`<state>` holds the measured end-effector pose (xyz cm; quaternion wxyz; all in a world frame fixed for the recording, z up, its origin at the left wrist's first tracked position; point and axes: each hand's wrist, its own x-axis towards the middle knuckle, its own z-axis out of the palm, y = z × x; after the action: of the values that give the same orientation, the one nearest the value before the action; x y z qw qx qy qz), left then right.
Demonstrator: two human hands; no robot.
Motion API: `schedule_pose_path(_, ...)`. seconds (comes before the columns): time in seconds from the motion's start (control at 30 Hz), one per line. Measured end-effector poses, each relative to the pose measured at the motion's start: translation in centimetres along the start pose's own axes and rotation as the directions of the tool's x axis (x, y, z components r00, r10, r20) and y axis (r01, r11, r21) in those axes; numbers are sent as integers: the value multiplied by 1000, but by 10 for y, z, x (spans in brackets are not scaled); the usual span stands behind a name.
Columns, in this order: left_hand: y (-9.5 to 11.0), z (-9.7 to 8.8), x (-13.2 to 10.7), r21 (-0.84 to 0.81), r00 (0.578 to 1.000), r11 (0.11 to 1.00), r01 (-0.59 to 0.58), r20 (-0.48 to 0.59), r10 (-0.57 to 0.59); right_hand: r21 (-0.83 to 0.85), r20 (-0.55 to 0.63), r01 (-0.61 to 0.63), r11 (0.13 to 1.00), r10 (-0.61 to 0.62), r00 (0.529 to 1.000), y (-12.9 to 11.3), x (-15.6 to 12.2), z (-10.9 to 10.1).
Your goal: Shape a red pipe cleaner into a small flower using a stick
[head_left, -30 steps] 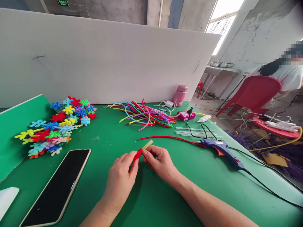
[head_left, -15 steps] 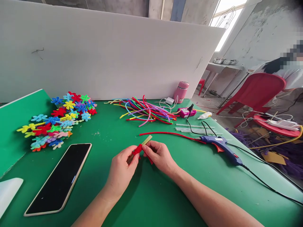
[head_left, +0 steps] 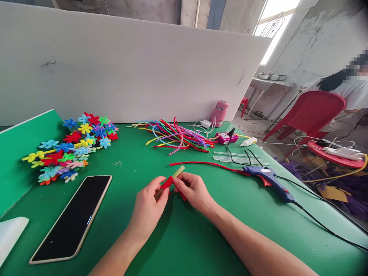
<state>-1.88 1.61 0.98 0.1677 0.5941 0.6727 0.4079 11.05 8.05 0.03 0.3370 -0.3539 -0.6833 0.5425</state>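
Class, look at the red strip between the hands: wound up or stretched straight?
Wound up: the red strip is bunched around the pale strip, between the left hand and right hand.

A seated co-worker aside, the person's bare left hand (head_left: 148, 203) and bare right hand (head_left: 195, 191) show slim fingers (head_left: 183, 188) and rounded knuckles. The smooth left forearm (head_left: 119, 247) and right forearm (head_left: 247, 241), uncovered to the view's lower edge, narrow toward the hands.
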Motion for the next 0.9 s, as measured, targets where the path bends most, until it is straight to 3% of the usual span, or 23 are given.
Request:
schedule_pose_path(0.57, -1, 0, 0, 5, 1000, 1000, 4, 4, -4, 7, 7, 5, 1000, -5, 1000, 1, 0, -1)
schedule_pose_path(0.9, -5, 1, -1, 5, 1000, 1000, -22, -11, 22, 32, 42, 80, 996, -82, 996, 3, -1, 1)
